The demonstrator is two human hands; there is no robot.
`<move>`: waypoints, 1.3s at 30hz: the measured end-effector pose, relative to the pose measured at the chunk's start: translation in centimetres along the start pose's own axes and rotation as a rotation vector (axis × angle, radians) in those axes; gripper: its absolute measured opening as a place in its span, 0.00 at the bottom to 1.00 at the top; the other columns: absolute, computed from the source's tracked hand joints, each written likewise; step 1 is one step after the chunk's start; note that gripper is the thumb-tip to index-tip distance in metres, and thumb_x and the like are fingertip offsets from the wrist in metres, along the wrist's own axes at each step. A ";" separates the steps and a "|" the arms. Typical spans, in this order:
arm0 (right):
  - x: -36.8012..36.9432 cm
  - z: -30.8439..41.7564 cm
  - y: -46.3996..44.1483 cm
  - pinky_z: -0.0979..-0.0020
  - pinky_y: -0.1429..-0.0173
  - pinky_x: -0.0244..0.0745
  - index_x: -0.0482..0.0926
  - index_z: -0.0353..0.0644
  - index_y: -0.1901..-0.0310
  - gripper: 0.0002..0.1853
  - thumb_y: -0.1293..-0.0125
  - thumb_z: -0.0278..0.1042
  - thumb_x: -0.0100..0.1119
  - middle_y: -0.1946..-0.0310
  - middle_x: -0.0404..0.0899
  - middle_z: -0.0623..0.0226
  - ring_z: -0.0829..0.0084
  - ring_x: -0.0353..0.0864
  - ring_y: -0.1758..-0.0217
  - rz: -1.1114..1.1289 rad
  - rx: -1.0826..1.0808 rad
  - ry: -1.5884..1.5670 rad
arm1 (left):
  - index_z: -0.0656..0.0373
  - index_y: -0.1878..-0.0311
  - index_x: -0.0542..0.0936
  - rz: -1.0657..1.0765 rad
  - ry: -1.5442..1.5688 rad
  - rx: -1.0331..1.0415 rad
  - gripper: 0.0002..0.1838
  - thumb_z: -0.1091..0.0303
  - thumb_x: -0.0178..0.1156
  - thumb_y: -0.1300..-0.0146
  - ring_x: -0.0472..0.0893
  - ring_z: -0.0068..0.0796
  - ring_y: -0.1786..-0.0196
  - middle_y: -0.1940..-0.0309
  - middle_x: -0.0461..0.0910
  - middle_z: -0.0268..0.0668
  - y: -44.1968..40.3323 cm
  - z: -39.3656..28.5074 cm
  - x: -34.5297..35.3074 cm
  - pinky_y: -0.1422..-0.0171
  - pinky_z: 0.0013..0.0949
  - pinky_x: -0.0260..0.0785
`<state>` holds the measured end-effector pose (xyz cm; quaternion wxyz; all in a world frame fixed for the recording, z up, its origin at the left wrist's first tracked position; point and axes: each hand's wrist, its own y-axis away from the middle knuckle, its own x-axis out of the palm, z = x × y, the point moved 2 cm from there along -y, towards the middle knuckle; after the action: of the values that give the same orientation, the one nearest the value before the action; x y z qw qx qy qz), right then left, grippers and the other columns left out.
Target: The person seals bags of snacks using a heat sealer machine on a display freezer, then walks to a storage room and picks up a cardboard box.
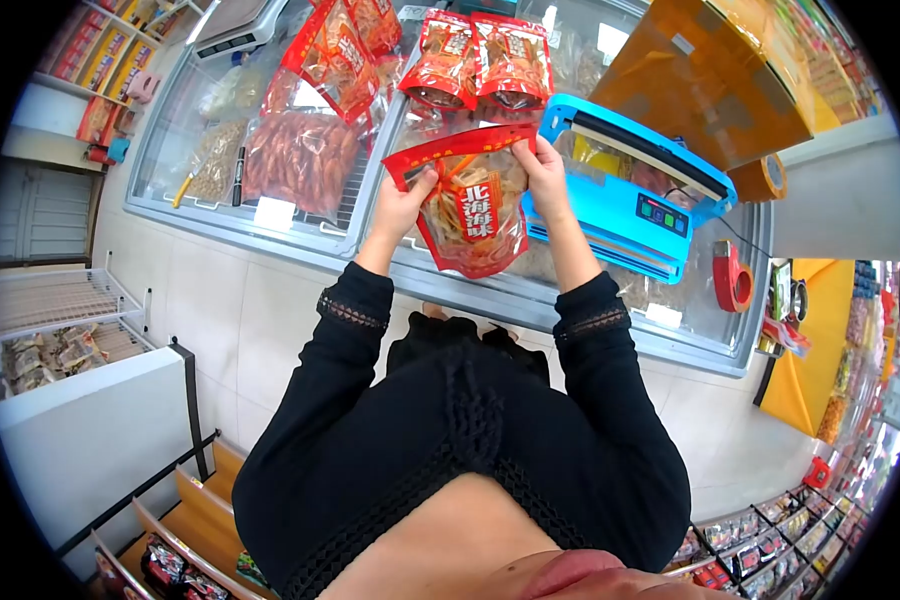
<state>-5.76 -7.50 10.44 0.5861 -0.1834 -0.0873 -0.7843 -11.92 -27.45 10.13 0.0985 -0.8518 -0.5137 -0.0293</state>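
The left hand (403, 208) grips the left edge of the red pouch (478, 208), thumb on the front face; the right hand (545, 178) pinches its upper right corner. The pouch is suspended between both hands, over the front edge of the glass-topped case (690, 352). The blue machine (610, 218), with its control panel, is positioned just beside the right hand. Two red-and-clear packets (515, 60) lie beyond the pouch.
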 end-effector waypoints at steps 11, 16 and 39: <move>-1.1 13.1 9.1 0.82 0.59 0.65 0.72 0.38 0.56 0.12 0.42 0.28 0.50 0.63 0.76 0.71 0.83 0.72 0.63 -0.329 -0.158 -0.047 | 0.66 0.61 0.76 0.207 0.113 -0.090 0.11 0.67 0.55 0.42 0.74 0.17 0.65 0.66 0.78 0.33 2.5 -11.1 10.6 0.60 0.23 0.66; -9.1 13.0 15.6 0.74 0.58 0.71 0.72 0.33 0.58 0.13 0.42 0.30 0.47 0.63 0.76 0.63 0.74 0.76 0.63 -0.472 0.206 -0.079 | 0.65 0.59 0.75 0.370 0.353 -0.552 0.13 0.65 0.54 0.42 0.76 0.21 0.65 0.66 0.78 0.35 5.3 -4.2 18.1 0.62 0.25 0.68; -26.1 -1.2 19.8 0.74 0.63 0.69 0.75 0.29 0.62 0.16 0.44 0.37 0.56 0.65 0.77 0.59 0.73 0.76 0.67 -0.709 0.563 0.337 | 0.72 0.65 0.75 0.150 -0.048 -0.811 0.23 0.55 0.48 0.40 0.78 0.31 0.68 0.68 0.77 0.45 7.6 15.4 22.3 0.65 0.32 0.67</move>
<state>19.27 9.35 -2.38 0.3156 0.1532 -0.2572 -0.9004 4.48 -8.51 -2.68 -0.2553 -0.8571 -0.3990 -0.2024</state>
